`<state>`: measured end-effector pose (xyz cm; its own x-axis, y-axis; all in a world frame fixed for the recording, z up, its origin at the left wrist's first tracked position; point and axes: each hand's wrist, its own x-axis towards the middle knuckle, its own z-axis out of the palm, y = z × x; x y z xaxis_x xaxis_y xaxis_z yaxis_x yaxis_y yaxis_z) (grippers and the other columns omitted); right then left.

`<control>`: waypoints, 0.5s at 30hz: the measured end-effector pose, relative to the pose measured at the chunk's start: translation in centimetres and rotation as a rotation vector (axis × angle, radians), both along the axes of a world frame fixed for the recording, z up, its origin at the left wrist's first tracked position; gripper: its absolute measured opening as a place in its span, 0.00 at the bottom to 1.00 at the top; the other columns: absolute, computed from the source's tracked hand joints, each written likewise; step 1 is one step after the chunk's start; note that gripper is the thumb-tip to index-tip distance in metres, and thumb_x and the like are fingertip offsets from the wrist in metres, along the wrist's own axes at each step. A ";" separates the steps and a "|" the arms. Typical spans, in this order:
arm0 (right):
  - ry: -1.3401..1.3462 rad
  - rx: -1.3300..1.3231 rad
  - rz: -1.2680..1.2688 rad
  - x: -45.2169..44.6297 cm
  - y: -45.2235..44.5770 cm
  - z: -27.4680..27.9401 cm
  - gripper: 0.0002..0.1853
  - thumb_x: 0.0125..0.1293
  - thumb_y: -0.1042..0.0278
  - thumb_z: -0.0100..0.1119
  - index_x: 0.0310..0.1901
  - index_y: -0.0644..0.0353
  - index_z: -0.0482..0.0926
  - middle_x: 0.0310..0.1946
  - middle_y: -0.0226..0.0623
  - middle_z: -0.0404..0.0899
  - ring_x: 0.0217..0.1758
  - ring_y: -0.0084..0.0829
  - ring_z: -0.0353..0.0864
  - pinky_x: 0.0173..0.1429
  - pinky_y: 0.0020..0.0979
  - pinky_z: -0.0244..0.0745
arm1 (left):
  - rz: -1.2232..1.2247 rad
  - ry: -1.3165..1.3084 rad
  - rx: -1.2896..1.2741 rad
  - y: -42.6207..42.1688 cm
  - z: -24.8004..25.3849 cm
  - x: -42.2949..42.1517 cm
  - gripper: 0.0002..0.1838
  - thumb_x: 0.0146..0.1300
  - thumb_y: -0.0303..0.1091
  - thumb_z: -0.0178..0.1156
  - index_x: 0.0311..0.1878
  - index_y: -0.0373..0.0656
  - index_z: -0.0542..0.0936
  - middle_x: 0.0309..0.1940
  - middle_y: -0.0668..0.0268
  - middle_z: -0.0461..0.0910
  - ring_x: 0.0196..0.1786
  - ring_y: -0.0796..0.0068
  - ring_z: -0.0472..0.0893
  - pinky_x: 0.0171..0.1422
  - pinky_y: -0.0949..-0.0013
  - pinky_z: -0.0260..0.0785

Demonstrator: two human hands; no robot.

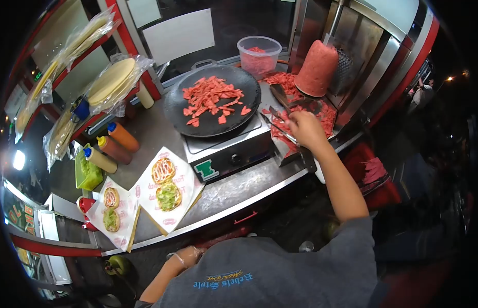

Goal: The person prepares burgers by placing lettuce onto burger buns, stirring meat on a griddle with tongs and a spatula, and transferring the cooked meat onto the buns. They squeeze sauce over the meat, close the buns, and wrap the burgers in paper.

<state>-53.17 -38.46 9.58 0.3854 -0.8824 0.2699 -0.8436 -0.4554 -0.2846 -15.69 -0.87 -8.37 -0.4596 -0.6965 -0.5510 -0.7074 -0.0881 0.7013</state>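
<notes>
My right hand (303,128) reaches over the metal meat tray at the right, fingers curled down beside metal tongs (280,127) and a dark wooden-handled tool (281,96). What its fingertips grip is hidden. Red shaved meat (327,119) lies around them in the tray. Below my wrist a black handle (307,160) sticks out over the tray's front edge. My left hand (187,255) is low, in front of the counter, with clear plastic about the wrist. Its fingers are curled and mostly out of sight, near something red.
A black griddle pan (213,123) with meat pieces sits on a stove (233,154). Behind are a plastic tub (259,61) and a meat cone (317,69). Dressed open buns (168,196) lie on paper (146,190). Sauce bottles (101,160), a lettuce bin (87,177) and bagged flatbreads (113,82) are left.
</notes>
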 end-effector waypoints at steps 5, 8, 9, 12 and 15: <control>0.370 0.072 0.048 -1.2 -3.8 -3.7 0.27 0.60 0.54 0.70 0.54 0.67 0.82 0.54 0.59 0.82 0.59 0.57 0.82 0.66 0.51 0.76 | 0.207 0.069 -0.162 -4.7 4.2 -5.3 0.17 0.74 0.33 0.58 0.63 0.42 0.81 0.53 0.48 0.86 0.57 0.49 0.86 0.62 0.54 0.77; 0.105 0.192 0.103 -3.6 -7.4 -4.9 0.26 0.60 0.55 0.70 0.53 0.68 0.82 0.50 0.59 0.84 0.57 0.57 0.83 0.64 0.54 0.76 | 0.386 0.155 -0.160 -5.2 6.1 -6.9 0.16 0.76 0.34 0.59 0.62 0.39 0.81 0.53 0.51 0.87 0.57 0.51 0.86 0.62 0.56 0.77; 0.065 0.167 0.159 -4.7 -8.9 -4.3 0.23 0.64 0.56 0.68 0.52 0.68 0.82 0.47 0.55 0.85 0.52 0.52 0.86 0.59 0.52 0.79 | 0.435 0.182 -0.150 -5.3 6.7 -7.1 0.16 0.76 0.34 0.59 0.61 0.39 0.82 0.53 0.52 0.87 0.57 0.52 0.86 0.62 0.57 0.78; -0.490 0.313 0.240 -4.4 -10.7 0.8 0.16 0.77 0.58 0.58 0.46 0.65 0.82 0.31 0.39 0.85 0.30 0.31 0.86 0.37 0.36 0.82 | 0.460 0.191 -0.245 -3.8 5.9 -7.4 0.16 0.76 0.35 0.61 0.60 0.38 0.82 0.53 0.52 0.87 0.58 0.53 0.86 0.63 0.57 0.77; -0.546 0.644 0.278 -1.5 -13.3 7.1 0.20 0.83 0.55 0.51 0.38 0.63 0.82 0.20 0.29 0.78 0.15 0.19 0.71 0.20 0.27 0.65 | 0.453 0.159 -0.256 -4.0 7.3 -8.0 0.16 0.77 0.36 0.60 0.61 0.38 0.82 0.56 0.53 0.86 0.59 0.52 0.85 0.65 0.58 0.77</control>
<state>-54.71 -51.76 16.69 0.5709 -0.8202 -0.0376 -0.3979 -0.2364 -0.8864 -23.71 -4.90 -1.08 -0.1463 -0.9471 -0.2857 -0.5219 -0.1714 0.8356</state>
